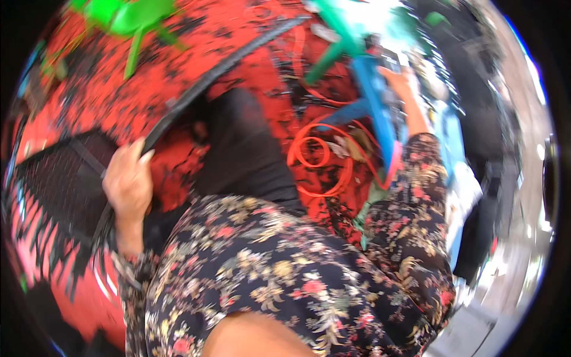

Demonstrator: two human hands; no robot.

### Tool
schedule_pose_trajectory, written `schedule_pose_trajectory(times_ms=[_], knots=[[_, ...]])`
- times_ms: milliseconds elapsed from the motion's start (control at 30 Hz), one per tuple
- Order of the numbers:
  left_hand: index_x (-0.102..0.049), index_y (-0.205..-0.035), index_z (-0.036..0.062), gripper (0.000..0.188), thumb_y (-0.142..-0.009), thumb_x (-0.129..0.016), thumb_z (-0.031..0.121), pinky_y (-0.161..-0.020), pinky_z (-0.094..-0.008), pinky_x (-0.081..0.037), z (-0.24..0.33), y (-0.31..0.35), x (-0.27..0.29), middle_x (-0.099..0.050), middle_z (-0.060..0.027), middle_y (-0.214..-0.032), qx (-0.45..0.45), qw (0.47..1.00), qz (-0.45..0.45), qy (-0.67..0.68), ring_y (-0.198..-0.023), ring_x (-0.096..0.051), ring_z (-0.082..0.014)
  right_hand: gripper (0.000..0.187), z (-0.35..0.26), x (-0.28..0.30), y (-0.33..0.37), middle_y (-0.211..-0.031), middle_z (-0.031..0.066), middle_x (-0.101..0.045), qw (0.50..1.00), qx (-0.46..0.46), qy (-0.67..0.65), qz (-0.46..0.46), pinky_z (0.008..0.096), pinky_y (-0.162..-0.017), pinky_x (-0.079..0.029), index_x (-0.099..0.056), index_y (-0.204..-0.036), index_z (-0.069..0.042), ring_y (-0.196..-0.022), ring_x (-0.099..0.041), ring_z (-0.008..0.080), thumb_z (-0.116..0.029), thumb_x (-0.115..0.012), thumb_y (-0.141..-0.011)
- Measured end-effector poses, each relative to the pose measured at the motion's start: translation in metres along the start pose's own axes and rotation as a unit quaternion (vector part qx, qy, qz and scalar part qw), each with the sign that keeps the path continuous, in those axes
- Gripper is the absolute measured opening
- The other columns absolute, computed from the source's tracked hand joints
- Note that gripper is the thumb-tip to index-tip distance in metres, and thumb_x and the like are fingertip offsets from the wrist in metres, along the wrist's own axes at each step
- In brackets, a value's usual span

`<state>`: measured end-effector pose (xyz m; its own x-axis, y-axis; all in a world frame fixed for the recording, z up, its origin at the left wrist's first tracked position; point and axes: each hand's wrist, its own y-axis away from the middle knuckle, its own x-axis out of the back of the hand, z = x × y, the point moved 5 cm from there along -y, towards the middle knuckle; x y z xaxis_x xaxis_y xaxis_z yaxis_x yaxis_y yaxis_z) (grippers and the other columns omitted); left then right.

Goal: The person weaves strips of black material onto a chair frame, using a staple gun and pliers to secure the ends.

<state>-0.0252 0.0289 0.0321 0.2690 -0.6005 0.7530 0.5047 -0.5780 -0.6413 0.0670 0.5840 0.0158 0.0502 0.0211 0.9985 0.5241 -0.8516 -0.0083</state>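
- Dark strip [238, 55]: runs slantwise from the left hand [128, 184] across the view, above the red floor [273, 101].
- Step in hand, judged: strip being held, right hand [407, 89] busy elsewhere.
- Next move likely calls for a firm left grip; the far end reaches well out.
- Left: fingers closed round the strip's near end.
- Right: beside blue frame [372, 89]; blurred, cannot tell how open or whether gripping.

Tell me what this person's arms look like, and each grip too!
The left sleeve and right sleeve are dark, printed with pinkish-red, cream and yellowish flowers. The left grip and right grip are bare hands without gloves. Blur hides smaller details.
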Motion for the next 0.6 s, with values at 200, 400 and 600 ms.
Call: schedule_pose_trajectory(times_ms=[200,400,600], knots=[[-0.064,-0.097,0.0009,0.023,-0.075,-0.07,0.007,-0.065,-0.0379,-0.049,-0.011,0.011,0.02,-0.062,-0.0131,-0.082,0.094,0.995,-0.033,0.014,-0.075,-0.06,-0.0309,0.059,0.033,-0.027,-0.064,-0.092,0.0137,-0.061,0.992,0.065,0.062,-0.09,0.0334,-0.078,-0.045,-0.052,-0.113,-0.006,-0.085,-0.059,0.0232,-0.044,-0.07,-0.072],[-0.063,-0.096,0.0032,0.019,-0.08,-0.064,0.015,-0.07,-0.0402,-0.049,-0.041,0.009,0.02,-0.064,-0.0122,-0.085,0.088,0.996,-0.014,0.015,-0.08,-0.062,-0.0319,0.028,0.003,0.011,0.035,-0.064,0.0035,-0.057,0.957,0.158,-0.225,-0.094,0.0266,-0.053,-0.043,-0.055,-0.085,-0.003,-0.055,-0.054,0.0108,-0.023,-0.07,-0.074],[-0.061,-0.091,0.0053,0.015,-0.083,-0.058,0.018,-0.07,-0.0416,-0.048,-0.058,-0.017,-0.001,-0.062,-0.0128,-0.08,0.124,0.991,-0.013,0.047,-0.08,-0.061,-0.0337,0.022,-0.099,0.074,0.201,-0.071,0.0031,-0.058,0.802,0.285,-0.473,-0.229,0.0253,-0.06,-0.046,-0.057,-0.094,-0.001,-0.062,-0.057,0.011,-0.011,-0.067,-0.077]])
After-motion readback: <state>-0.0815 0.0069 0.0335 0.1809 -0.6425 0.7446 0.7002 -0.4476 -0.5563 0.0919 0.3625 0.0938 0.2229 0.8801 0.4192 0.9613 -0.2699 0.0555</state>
